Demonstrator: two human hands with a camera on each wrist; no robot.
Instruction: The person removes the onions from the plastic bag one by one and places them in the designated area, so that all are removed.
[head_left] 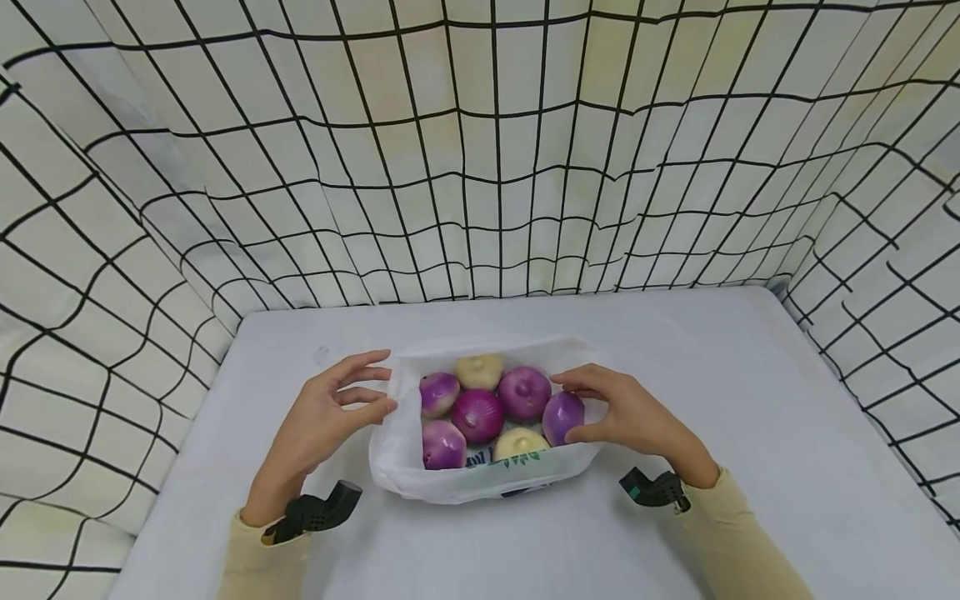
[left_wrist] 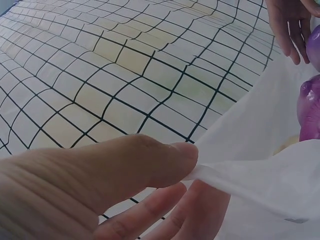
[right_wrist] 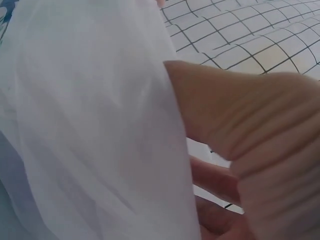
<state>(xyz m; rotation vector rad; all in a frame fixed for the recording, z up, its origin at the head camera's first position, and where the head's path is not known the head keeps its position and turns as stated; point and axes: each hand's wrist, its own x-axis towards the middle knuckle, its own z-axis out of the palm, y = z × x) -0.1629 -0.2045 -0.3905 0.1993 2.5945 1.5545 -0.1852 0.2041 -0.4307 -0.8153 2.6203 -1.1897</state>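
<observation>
A white plastic bag (head_left: 408, 479) with green print lies open on the table, holding several purple onions (head_left: 477, 416) and pale yellow onions (head_left: 478, 372). At its left side my left hand (head_left: 336, 404) pinches the rim between thumb and fingers; the left wrist view shows the pinched plastic edge (left_wrist: 215, 180). My right hand (head_left: 626, 408) reaches over the right side, its thumb and fingers around the rightmost purple onion (head_left: 562, 418). In the right wrist view the bag wall (right_wrist: 100, 115) hides the thumb tip and the onion.
The white table (head_left: 712, 400) spreads around the bag. A black grid net (head_left: 495, 167) over pale walls stands behind the table and along both sides. A dark wrist camera (head_left: 322, 508) sits on the left wrist and another wrist camera (head_left: 652, 490) on the right.
</observation>
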